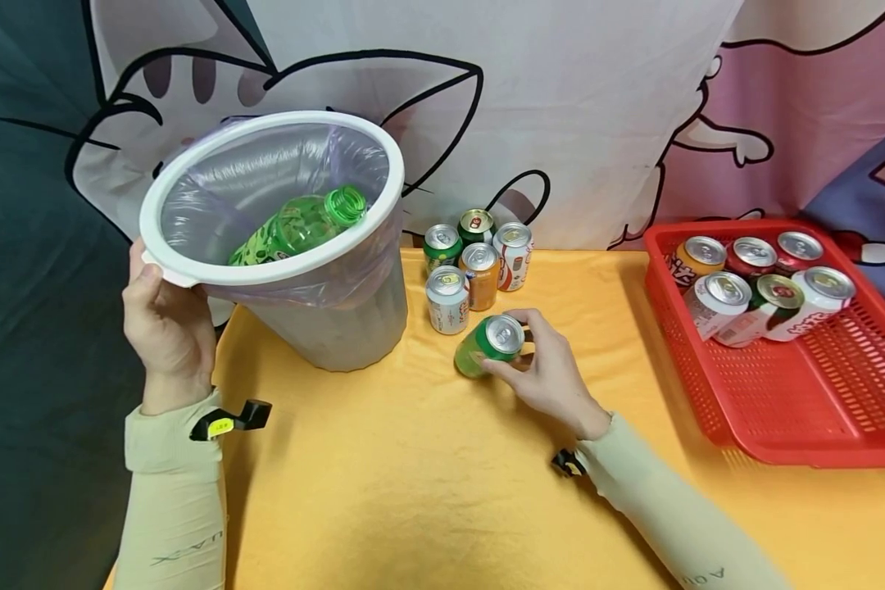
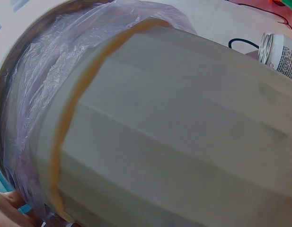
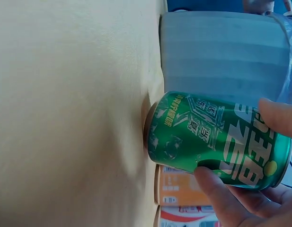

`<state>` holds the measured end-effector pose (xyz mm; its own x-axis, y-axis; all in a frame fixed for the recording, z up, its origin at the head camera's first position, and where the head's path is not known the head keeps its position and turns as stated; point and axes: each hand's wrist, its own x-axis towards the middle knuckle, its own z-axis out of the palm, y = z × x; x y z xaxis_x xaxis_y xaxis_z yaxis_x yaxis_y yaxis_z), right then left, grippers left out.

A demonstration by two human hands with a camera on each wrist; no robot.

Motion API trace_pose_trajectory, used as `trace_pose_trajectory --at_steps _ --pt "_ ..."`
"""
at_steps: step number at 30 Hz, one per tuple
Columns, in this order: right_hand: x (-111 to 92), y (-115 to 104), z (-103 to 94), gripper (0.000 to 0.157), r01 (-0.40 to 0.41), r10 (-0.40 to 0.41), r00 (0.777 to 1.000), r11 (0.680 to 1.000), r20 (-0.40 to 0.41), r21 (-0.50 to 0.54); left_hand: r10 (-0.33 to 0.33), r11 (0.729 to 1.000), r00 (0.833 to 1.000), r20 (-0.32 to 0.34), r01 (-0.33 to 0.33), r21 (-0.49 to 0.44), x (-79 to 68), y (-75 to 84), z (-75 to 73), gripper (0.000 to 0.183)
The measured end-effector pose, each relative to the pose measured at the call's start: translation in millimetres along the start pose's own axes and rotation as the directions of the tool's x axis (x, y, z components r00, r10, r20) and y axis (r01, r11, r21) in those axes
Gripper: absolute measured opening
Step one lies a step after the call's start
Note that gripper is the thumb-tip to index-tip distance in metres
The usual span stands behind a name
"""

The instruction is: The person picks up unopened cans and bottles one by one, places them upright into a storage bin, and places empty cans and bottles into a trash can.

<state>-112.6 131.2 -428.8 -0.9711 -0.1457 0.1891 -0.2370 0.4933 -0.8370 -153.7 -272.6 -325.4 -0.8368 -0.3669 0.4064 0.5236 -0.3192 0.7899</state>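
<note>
My left hand (image 1: 170, 340) grips the white rim of a grey wastebasket (image 1: 332, 328) at its left side, thumb against the rim. A clear bag lines the wastebasket, and an empty-looking green plastic bottle (image 1: 302, 225) lies inside, its lower part hidden by the rim. The wastebasket's ribbed wall (image 2: 174, 127) fills most of the left wrist view. With its thumb and fingers, my right hand (image 1: 549, 381) holds a green soda can (image 1: 475, 348) by its upper part. In the right wrist view, the green can (image 3: 207, 139) has its base at or very near the tabletop.
Several drink cans, among them an orange one (image 1: 484, 287) and a white one (image 1: 448, 307), stand grouped behind the green can. At right, a red plastic basket (image 1: 789, 410) holds several more cans at its back. A yellow cloth (image 1: 383, 492) covers the table; a printed curtain hangs behind.
</note>
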Motion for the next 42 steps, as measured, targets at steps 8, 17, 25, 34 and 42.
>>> trace_pose_trajectory --at_steps 8,17,25,34,42 --pt "-20.9 -0.8 -32.9 0.062 0.000 0.000 0.997 1.000 -0.079 0.001 0.005 1.000 1.000 0.006 -0.005 0.009 -0.4 0.4 0.0 0.056" --pt "-48.3 -9.7 -92.2 0.065 0.017 -0.011 0.970 1.000 -0.243 0.020 0.015 1.000 1.000 0.010 -0.015 0.012 -1.1 1.1 -0.4 0.056" --pt "-67.5 -13.2 -148.6 0.071 -0.026 0.011 0.925 0.999 -0.379 -0.032 0.007 1.000 1.000 0.010 -0.006 -0.020 -0.7 3.2 0.7 0.057" --pt "-99.2 2.1 -206.6 0.077 -0.149 0.108 0.851 0.988 -0.513 -0.038 -0.021 0.998 1.000 0.008 0.022 -0.057 0.1 0.7 4.5 0.053" --pt "-106.3 27.5 -239.2 0.073 -0.203 0.113 0.822 0.974 -0.558 -0.101 -0.008 0.999 1.000 -0.001 0.008 -0.034 0.0 4.7 2.6 0.054"
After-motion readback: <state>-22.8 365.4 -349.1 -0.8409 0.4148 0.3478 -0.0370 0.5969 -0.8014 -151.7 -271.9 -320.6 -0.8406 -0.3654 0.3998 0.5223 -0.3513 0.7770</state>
